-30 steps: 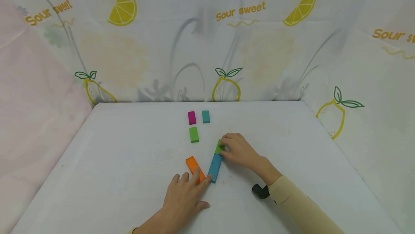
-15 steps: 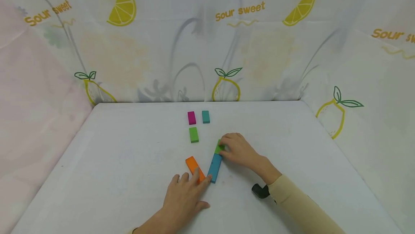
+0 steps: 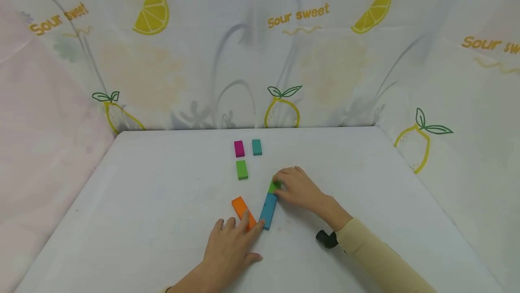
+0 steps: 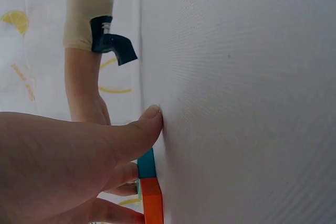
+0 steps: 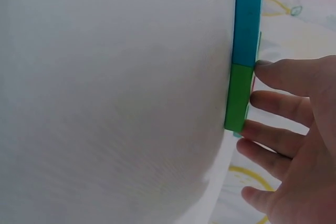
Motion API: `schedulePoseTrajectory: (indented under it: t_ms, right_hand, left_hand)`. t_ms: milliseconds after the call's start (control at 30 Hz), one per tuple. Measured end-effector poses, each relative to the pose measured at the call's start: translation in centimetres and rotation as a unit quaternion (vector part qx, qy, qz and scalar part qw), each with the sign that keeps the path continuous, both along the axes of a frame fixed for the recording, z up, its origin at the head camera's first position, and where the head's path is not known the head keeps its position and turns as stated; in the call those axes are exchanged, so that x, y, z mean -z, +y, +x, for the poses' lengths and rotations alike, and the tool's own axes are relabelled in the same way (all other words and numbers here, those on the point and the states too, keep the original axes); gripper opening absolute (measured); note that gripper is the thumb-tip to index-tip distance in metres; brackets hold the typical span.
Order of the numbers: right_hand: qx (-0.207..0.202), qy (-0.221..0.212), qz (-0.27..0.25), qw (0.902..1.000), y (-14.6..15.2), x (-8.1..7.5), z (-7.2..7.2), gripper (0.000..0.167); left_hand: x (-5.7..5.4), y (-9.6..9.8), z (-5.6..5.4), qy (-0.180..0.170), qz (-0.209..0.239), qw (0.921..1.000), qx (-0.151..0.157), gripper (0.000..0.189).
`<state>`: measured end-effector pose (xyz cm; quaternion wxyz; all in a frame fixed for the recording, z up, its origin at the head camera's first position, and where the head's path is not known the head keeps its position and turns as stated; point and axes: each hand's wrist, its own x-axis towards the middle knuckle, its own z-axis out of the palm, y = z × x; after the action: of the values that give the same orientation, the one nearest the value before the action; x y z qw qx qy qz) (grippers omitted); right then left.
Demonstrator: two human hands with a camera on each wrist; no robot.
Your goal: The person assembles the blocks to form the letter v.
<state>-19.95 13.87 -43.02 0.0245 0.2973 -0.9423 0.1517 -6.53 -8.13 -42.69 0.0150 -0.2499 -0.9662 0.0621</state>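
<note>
In the head view, my left hand point(image 3: 229, 248) lies spread over the near end of an orange block point(image 3: 242, 209). Its middle fingertip rests on that block, and the index fingertip touches the near end of a blue block point(image 3: 268, 211). The two blocks lean towards each other in a V. A green block point(image 3: 273, 185) continues the blue one end to end. My right hand point(image 3: 300, 189) touches this green block. In the right wrist view, the thumb point(image 5: 283, 74) tip is at the green-blue joint and other fingertips rest along the green block's top.
Farther back on the white table point(image 3: 142, 202) lie a second green block point(image 3: 242, 169), a magenta block point(image 3: 239, 149) and a teal block point(image 3: 257, 147). A lemon-print cloth point(image 3: 195, 58) hangs behind the table. A black device point(image 3: 326, 239) sits at the right wrist.
The head view has shifted very slightly. Both hands and all the blocks keep their places.
</note>
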Motion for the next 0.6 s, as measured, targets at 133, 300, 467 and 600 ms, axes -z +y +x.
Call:
schedulePoseTrajectory:
  t_ms: [133,300,467,600]
  right_hand:
    - [-0.002,0.006,0.008,0.9999,0.02,0.15,-0.1,0.024]
    - [-0.006,0.015,0.008,0.9998,0.02,0.26,-0.16,0.022]
    - [-0.005,0.009,0.008,0.9999,0.01,0.0,-0.14,0.022]
    - [-0.006,-0.006,0.007,0.9999,0.02,-0.38,-0.12,0.023]
  left_hand:
    - [0.03,-0.05,0.03,0.002,0.0,1.0,0.001,0.072]
    - [0.06,-0.08,0.07,0.006,-0.002,1.0,0.003,0.072]
    - [0.06,-0.06,0.08,0.012,-0.001,0.9999,0.003,0.072]
    - [0.04,-0.03,0.05,0.003,-0.001,1.0,0.003,0.072]
